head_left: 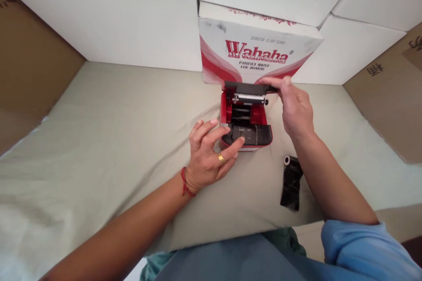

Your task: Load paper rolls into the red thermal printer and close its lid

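A small red and black label printer (pixel 245 136) stands on the cloth with its black lid (pixel 245 87) raised. Inside show a metallic roller (pixel 249 99) under the lid and dark, shiny material in the red-walled bay. My left hand (pixel 211 151) rests its spread fingertips on the printer's black front part, on its left side. At the lid's right edge, my right hand (pixel 295 105) grips it, fingers stretched behind the lid. Below my right forearm lies a roll of black film (pixel 290 184) with a white core, its loose end hanging toward me.
A white and red Wahaha water carton (pixel 260 52) stands right behind the printer. White boxes (pixel 141 22) wall off the back. Brown cardboard (pixel 29 61) rises at the left, and another brown box (pixel 389 92) at the right. Beige cloth (pixel 125 118) covers the surface.
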`<action>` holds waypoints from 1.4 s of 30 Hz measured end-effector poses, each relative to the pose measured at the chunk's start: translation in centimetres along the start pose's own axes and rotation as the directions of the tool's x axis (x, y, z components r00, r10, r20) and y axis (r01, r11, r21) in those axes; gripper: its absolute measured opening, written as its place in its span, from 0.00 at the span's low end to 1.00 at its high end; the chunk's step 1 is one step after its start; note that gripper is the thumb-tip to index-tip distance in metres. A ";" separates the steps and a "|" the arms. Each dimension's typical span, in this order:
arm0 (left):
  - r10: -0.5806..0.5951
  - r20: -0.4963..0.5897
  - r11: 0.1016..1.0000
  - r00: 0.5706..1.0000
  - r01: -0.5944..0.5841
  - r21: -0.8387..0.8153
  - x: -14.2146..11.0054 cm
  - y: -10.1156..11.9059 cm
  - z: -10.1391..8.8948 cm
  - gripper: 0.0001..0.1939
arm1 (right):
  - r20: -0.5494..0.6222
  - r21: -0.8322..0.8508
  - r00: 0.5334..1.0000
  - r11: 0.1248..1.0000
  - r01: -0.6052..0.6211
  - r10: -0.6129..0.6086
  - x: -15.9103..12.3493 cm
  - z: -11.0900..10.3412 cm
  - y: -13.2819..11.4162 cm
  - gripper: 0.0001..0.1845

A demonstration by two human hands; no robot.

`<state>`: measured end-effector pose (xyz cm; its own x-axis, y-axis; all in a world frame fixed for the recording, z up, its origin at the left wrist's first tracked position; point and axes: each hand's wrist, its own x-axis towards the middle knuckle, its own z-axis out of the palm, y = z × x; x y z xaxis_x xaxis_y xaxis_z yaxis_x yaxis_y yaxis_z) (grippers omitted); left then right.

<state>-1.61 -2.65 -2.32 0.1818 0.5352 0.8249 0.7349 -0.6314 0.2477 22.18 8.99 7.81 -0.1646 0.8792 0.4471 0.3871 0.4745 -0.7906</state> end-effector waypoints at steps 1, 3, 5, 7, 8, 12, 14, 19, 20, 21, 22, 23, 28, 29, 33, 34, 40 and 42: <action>0.001 -0.004 1.000 1.000 -0.001 0.003 0.0 0.0 0.0 0.23 | 0.006 -0.014 1.000 1.000 0.008 -0.008 -1.1 -0.3 -0.3 0.32; 0.011 -0.025 1.000 1.000 -0.011 -0.004 -0.1 -0.1 0.1 0.22 | 0.053 -0.076 0.998 0.996 0.048 -0.044 -3.4 -0.8 -0.5 0.29; 0.018 -0.032 0.999 0.999 -0.019 -0.033 -0.1 -0.3 0.2 0.23 | 0.119 -0.156 0.988 0.981 0.117 -0.099 -5.3 -0.9 -0.1 0.27; -0.004 -0.030 0.994 1.000 0.001 -0.105 -0.1 -0.7 0.2 0.27 | 0.158 -0.224 0.978 0.959 0.171 -0.137 -6.8 -0.6 0.5 0.26; -0.041 -0.025 0.988 0.999 0.036 -0.152 0.0 -1.0 0.2 0.29 | 0.161 -0.241 0.975 0.952 0.188 -0.152 -7.3 -0.3 0.7 0.25; -0.245 0.106 0.916 0.964 0.266 -0.302 0.5 -2.0 -0.2 0.30 | 0.127 -0.218 0.970 0.948 0.230 -0.206 -8.1 0.5 1.1 0.24; -0.300 0.189 0.879 0.935 0.348 -0.325 0.9 -2.2 -0.6 0.28 | 0.122 -0.214 0.968 0.947 0.241 -0.219 -8.1 0.7 1.2 0.24; -0.336 0.183 0.872 0.924 0.378 -0.311 1.7 -2.0 -1.4 0.25 | 0.145 -0.249 0.962 0.932 0.263 -0.233 -8.1 0.5 1.2 0.24; -0.338 0.178 0.874 0.924 0.379 -0.305 1.8 -1.9 -1.4 0.24 | 0.152 -0.259 0.962 0.930 0.261 -0.228 -8.1 0.4 1.1 0.24; -0.343 0.177 0.872 0.922 0.383 -0.305 1.8 -1.9 -1.4 0.23 | 0.157 -0.269 0.962 0.928 0.258 -0.223 -8.1 0.3 1.1 0.24; -0.348 0.182 0.865 0.920 0.390 -0.316 1.8 -1.9 -1.3 0.22 | 0.158 -0.275 0.962 0.926 0.258 -0.221 -8.2 0.3 1.1 0.24; -0.355 0.188 0.849 0.916 0.400 -0.344 1.7 -1.9 -1.1 0.20 | 0.156 -0.278 0.962 0.924 0.263 -0.226 -8.3 0.2 1.1 0.24; -0.467 0.222 0.594 0.856 0.490 -0.638 1.0 -2.7 0.7 0.13 | 0.137 -0.261 0.895 0.856 0.446 -0.425 -9.8 0.8 0.8 0.25; -0.511 0.245 0.510 0.824 0.520 -0.685 0.8 -2.9 1.2 0.16 | 0.138 -0.263 0.865 0.824 0.501 -0.482 -10.2 1.0 0.6 0.25; -0.639 0.383 0.209 0.667 0.630 -0.748 0.6 -3.2 2.5 0.38 | 0.131 -0.311 0.789 0.731 0.607 -0.600 -11.3 1.8 -0.1 0.25; -0.642 0.415 0.169 0.645 0.647 -0.743 0.6 -3.2 2.7 0.41 | 0.130 -0.321 0.787 0.725 0.609 -0.604 -11.4 1.9 -0.2 0.25; -0.590 0.523 0.082 0.616 0.689 -0.720 0.9 -3.3 2.5 0.50 | 0.136 -0.360 0.783 0.706 0.610 -0.606 -11.1 1.8 -0.7 0.20; -0.578 0.519 0.131 0.630 0.699 -0.703 1.0 -3.5 2.5 0.48 | 0.163 -0.359 0.772 0.692 0.626 -0.614 -10.8 1.7 -0.6 0.19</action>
<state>-2.34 1.50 -3.65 0.0286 0.9932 0.1128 -0.2355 -0.1030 0.9664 22.18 -0.71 2.80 -0.5130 0.3943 0.7624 0.4903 0.8637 -0.1168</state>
